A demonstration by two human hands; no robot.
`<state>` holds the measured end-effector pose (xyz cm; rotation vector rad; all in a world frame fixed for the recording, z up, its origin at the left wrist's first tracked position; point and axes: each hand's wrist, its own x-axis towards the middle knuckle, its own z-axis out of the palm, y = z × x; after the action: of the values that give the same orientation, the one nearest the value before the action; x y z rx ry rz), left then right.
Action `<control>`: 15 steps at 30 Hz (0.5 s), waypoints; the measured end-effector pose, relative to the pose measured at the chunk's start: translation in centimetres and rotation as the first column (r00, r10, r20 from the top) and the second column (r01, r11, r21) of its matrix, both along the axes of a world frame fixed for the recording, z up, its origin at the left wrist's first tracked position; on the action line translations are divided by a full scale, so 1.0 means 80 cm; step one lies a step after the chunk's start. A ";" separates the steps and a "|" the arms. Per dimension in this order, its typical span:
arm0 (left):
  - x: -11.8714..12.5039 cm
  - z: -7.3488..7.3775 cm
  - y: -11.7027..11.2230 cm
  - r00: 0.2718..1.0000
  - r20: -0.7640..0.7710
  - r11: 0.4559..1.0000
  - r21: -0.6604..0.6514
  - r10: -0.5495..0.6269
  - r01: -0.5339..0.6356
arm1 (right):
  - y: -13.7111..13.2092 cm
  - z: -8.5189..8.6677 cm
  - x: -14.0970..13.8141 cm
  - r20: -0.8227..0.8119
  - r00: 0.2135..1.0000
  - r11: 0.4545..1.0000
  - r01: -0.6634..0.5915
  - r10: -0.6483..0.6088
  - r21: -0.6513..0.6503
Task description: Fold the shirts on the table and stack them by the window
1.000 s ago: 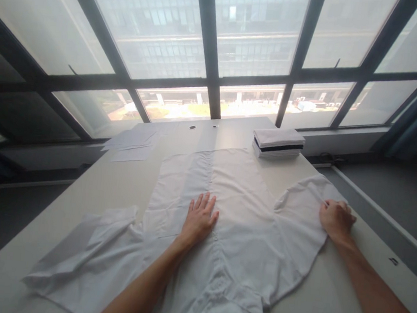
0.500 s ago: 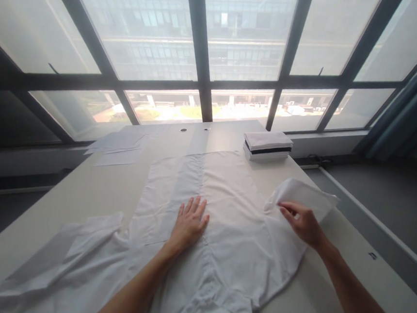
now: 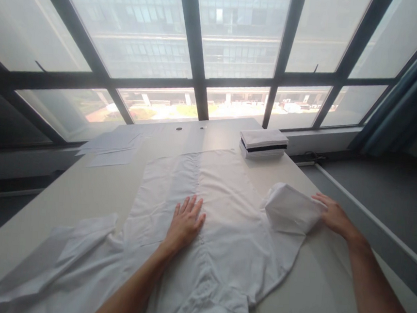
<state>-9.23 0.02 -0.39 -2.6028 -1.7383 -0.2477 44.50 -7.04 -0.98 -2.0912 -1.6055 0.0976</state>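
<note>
A white shirt (image 3: 231,231) lies spread on the table, its button placket running up the middle. My left hand (image 3: 184,222) rests flat on the placket, fingers outstretched. On the right, a short sleeve (image 3: 291,207) bends up and outward in folds. At its outer edge is my right hand (image 3: 334,217), closed on the cloth, the thumb hidden from sight. The other sleeve (image 3: 64,256) stretches to the lower left, creased. Near the bottom edge, the collar area (image 3: 206,307) is bunched up.
A stack of folded cloth (image 3: 263,144), white with a dark layer, stands at the back right of the white table (image 3: 99,191). Thin white sheets (image 3: 112,145) lie at the back left. Beyond are large windows (image 3: 241,37) and a blue curtain (image 3: 403,95).
My right hand has moved from the sleeve's inner part outward to the right, to its outer edge. The sleeve's folds have shifted. My left hand stays flat on the shirt.
</note>
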 end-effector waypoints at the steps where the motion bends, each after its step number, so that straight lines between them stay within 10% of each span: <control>1: 0.000 0.000 0.000 1.000 0.000 1.000 0.000 -0.002 0.002 | -0.002 -0.003 0.004 -0.063 0.998 0.999 -0.032 0.030 -0.034; 7: 0.000 0.000 -0.001 1.000 0.006 1.000 0.001 -0.002 0.002 | -0.016 0.020 -0.004 -0.163 0.986 0.999 -0.027 0.030 0.022; 15: 0.003 0.004 -0.004 0.992 0.129 0.999 0.053 -0.001 -0.005 | -0.027 0.110 -0.086 -0.118 0.991 0.963 -0.026 0.060 0.267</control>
<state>-9.02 -0.32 -0.04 -2.6010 -1.7452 -0.4656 37.62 -9.22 7.81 -1.8109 -1.4997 0.0266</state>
